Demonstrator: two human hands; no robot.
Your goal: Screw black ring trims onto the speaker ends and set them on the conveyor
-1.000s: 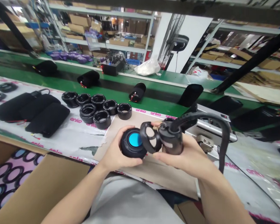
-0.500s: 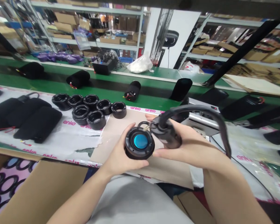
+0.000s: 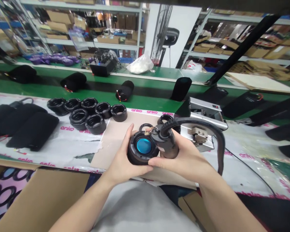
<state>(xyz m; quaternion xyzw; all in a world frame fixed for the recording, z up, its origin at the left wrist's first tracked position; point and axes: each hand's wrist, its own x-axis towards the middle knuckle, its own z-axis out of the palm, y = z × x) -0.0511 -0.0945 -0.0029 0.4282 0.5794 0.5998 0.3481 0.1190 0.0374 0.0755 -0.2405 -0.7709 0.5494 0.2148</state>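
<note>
My left hand is wrapped round a black round housing with a blue lens facing up. My right hand grips a black cylindrical tool with a thick corded cable looping off to the right. The tool's head is at the right rim of the housing, and my right thumb rests near the housing's lower right edge. A thin black ring lies on the brown sheet just behind the housing.
Several black rings stand left of the sheet, beside black fabric-covered pieces. A silver metal device is at the right. Black cylinders lie on the green belt beyond. A cardboard box is at lower left.
The tool and my right hand have moved left, closer against the housing. The whole view has shifted slightly, and a black ring by the silver device now shows behind the tool.
</note>
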